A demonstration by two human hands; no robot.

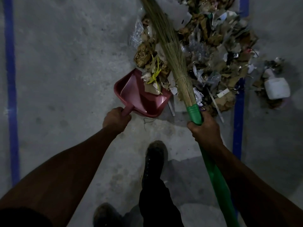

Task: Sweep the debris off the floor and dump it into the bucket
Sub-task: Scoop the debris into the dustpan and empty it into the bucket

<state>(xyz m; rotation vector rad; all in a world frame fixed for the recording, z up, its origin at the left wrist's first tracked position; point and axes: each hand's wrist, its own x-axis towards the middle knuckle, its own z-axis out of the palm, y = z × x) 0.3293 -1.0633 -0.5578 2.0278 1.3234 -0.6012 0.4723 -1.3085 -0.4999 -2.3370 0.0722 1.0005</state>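
Loading step: left hand grips dustpan, right hand grips broom; next, drag debris leftward into it.

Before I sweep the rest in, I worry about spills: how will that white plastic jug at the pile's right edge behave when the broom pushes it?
The white jug lies on its side, so it will probably slide or roll rather than tip. It looks like thin, empty plastic, likely light. The soft broom bristles may bend around it instead of driving it to the dustpan.
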